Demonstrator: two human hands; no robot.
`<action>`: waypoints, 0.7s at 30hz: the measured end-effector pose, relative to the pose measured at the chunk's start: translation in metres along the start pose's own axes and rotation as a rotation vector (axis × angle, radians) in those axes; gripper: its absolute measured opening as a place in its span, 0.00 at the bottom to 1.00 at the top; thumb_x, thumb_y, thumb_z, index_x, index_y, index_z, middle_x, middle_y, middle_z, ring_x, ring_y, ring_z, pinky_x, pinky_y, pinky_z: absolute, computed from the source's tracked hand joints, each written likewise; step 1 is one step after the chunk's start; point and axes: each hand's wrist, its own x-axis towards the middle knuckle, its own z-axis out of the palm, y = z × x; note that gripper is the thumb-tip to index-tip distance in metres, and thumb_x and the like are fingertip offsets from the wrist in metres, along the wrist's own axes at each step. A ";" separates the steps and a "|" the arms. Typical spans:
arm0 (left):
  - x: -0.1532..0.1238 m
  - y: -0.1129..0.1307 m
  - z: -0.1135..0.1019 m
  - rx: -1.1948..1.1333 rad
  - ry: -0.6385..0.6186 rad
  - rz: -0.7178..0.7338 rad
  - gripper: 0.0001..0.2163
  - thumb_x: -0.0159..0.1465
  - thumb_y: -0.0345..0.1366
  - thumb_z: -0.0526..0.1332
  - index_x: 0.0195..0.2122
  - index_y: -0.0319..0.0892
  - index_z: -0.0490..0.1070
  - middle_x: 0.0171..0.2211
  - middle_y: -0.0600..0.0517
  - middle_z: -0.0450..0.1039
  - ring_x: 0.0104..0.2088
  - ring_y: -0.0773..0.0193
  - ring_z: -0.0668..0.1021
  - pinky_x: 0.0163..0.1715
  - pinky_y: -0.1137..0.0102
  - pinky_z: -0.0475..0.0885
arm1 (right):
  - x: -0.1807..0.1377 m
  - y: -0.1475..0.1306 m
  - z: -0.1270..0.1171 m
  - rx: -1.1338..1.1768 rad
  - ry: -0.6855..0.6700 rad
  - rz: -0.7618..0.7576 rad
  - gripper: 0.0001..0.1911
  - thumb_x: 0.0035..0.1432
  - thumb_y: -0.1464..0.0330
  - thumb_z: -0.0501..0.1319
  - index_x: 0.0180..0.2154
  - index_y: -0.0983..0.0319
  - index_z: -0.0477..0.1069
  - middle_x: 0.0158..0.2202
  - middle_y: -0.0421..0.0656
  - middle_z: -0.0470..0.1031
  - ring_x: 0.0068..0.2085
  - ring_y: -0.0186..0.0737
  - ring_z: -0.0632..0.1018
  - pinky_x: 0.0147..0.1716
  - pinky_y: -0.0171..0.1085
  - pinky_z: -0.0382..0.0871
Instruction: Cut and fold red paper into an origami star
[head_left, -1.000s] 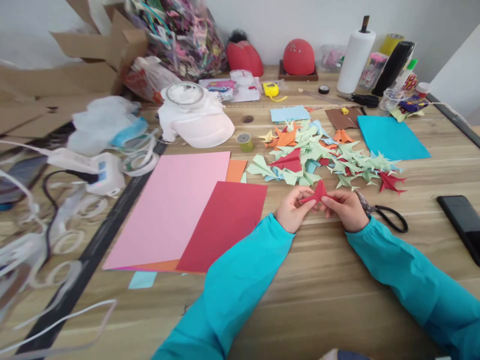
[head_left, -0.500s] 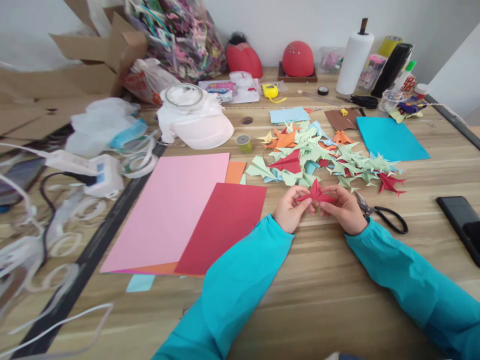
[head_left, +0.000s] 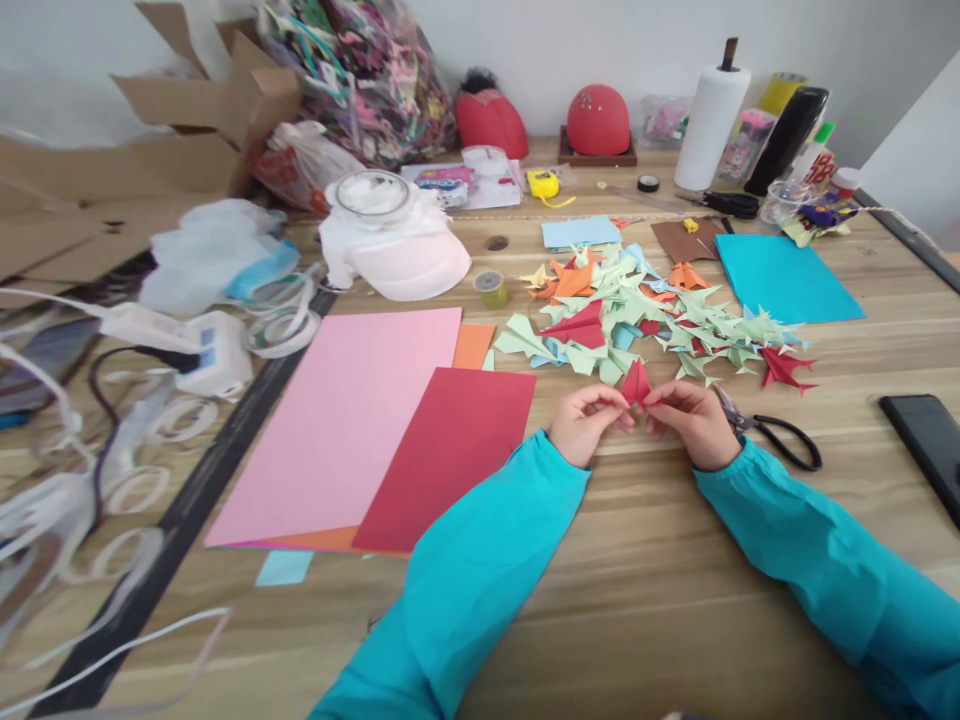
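Observation:
A small red folded paper piece point(head_left: 637, 383) is held between both hands, with its pointed tip upward. My left hand point(head_left: 589, 418) pinches its left side and my right hand point(head_left: 694, 418) pinches its right side. The fingertips cover its lower parts. Just beyond lies a pile of folded paper shapes point(head_left: 630, 300), mostly pale green, with some orange, blue and red ones. A red folded shape point(head_left: 785, 368) sits at the pile's right end. Black-handled pliers or cutters point(head_left: 784, 437) lie beside my right wrist, partly hidden by it.
Left of my arms lie a red sheet point(head_left: 450, 450) and a pink sheet point(head_left: 345, 410). Turquoise paper point(head_left: 787, 278) is at the back right, a phone point(head_left: 926, 445) at the right edge. A white cap-like object point(head_left: 405, 250), tape rolls point(head_left: 281, 325) and cables stand left; a cardboard box point(head_left: 195, 110) is behind.
The side parts of the red paper, spread outward before, are now drawn in or covered by my fingers. Both hands keep their pinch in nearly the same place. The view has shifted slightly.

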 end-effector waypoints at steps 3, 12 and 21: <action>-0.001 0.002 0.000 -0.045 -0.005 -0.041 0.07 0.47 0.35 0.64 0.23 0.37 0.70 0.20 0.52 0.72 0.20 0.67 0.74 0.25 0.68 0.72 | -0.001 -0.001 -0.001 0.002 -0.020 0.020 0.10 0.44 0.64 0.65 0.28 0.64 0.72 0.25 0.42 0.76 0.20 0.32 0.73 0.20 0.33 0.68; -0.003 0.004 0.001 0.107 0.037 -0.029 0.11 0.47 0.34 0.66 0.30 0.35 0.72 0.18 0.52 0.73 0.20 0.66 0.76 0.26 0.69 0.73 | 0.000 0.003 -0.002 -0.047 -0.005 -0.005 0.12 0.41 0.66 0.68 0.30 0.64 0.73 0.25 0.42 0.76 0.21 0.32 0.73 0.21 0.33 0.69; -0.004 0.007 0.003 0.095 0.035 -0.046 0.11 0.46 0.34 0.67 0.29 0.34 0.72 0.19 0.51 0.74 0.21 0.65 0.76 0.26 0.69 0.74 | 0.000 0.000 0.000 -0.013 -0.023 0.005 0.13 0.42 0.65 0.67 0.30 0.64 0.70 0.25 0.42 0.76 0.24 0.34 0.75 0.21 0.33 0.69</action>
